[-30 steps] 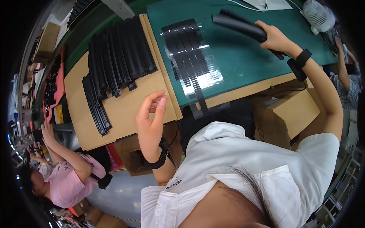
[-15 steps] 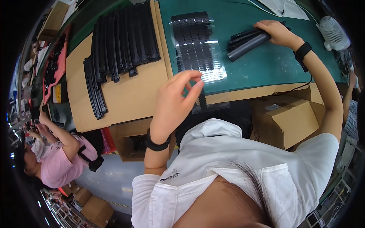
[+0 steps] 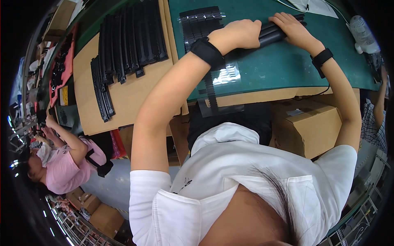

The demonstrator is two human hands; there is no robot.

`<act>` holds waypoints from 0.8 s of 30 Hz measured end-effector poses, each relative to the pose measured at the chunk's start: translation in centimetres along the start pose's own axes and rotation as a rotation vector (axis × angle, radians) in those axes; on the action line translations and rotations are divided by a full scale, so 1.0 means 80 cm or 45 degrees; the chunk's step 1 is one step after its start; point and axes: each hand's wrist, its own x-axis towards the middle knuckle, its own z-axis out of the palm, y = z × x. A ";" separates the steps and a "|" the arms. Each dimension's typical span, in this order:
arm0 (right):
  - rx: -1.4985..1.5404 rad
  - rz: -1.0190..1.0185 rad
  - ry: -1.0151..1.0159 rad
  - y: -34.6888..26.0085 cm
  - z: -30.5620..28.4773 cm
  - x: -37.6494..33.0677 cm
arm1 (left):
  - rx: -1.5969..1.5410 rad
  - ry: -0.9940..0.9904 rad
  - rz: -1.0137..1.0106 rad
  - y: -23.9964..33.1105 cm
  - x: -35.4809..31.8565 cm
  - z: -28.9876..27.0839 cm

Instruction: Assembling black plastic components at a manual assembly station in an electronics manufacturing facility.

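Note:
A small bundle of long black plastic strips [image 3: 271, 35] lies slantwise over the green tabletop, at the far right of the middle. My left hand [image 3: 241, 33] is closed around its left end, knuckles up, fingertips hidden beneath. Over its right part my right hand [image 3: 296, 32] is curled, fingers laid across the strips from above. Under and beside my left forearm lies a clear plastic film with rows of black toothed pieces [image 3: 202, 25]. My left wrist and forearm cover part of it, and its near end hangs over the table's front edge.
Left of the film, many similar black strips [image 3: 129, 45] lie in rows on a cardboard sheet [image 3: 123, 96]. A small white fan [image 3: 363, 35] stands at the right, near a cable. An open cardboard box [image 3: 314, 127] sits below the table edge. Another person [image 3: 67, 164] works at far left.
My left hand has moved away to the right and forward, from above the film's near end to the bundle, and closed on it. My right hand has stayed on the bundle.

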 end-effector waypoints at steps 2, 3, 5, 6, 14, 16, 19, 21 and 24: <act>-0.071 -0.059 0.105 -0.006 -0.001 0.004 | -0.020 -0.154 -0.054 0.004 0.008 0.003; -0.147 -0.122 0.210 -0.009 -0.003 0.005 | 0.027 -0.183 -0.034 0.006 0.012 0.003; -0.224 -0.179 0.313 -0.009 0.000 0.000 | 0.119 -0.236 0.008 0.011 0.018 0.005; -0.016 -0.286 0.422 -0.006 0.006 0.001 | 0.119 -0.239 0.014 0.015 0.022 0.005; 0.166 0.059 -0.268 -0.029 -0.035 0.004 | 0.145 -0.156 -0.165 0.017 0.027 0.023; 0.638 -0.381 0.375 0.009 -0.006 -0.021 | 0.015 -0.191 -0.168 0.016 0.033 0.018; 0.894 -0.332 0.179 0.036 -0.044 -0.002 | -0.244 -0.277 -0.272 -0.013 0.036 0.017; 1.006 -0.280 0.084 0.061 -0.073 0.009 | -0.638 -0.421 -0.375 -0.029 0.050 0.018; 0.148 0.752 0.194 0.102 -0.086 0.073 | -1.317 -0.490 -0.483 -0.084 0.039 0.029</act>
